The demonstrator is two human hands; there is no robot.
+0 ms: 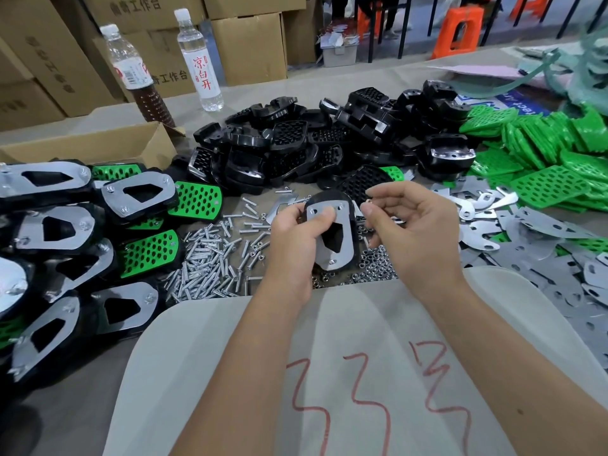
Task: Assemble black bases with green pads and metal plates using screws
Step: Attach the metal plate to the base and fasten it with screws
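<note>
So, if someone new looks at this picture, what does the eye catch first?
First the two hands in the middle: the left hand grips a black base with a metal plate on it, and the right hand pinches something small beside it. Then the bright green pads heaped at the right, the black bases piled behind, and the screws scattered under the hands.

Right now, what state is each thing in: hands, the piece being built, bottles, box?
left hand: grips the base with plate
base with plate: held up, plate on, one screw in
right hand: pinches a small part
clear bottle: upright, capped
brown bottle: upright, capped, partly full
cardboard box: open
</note>
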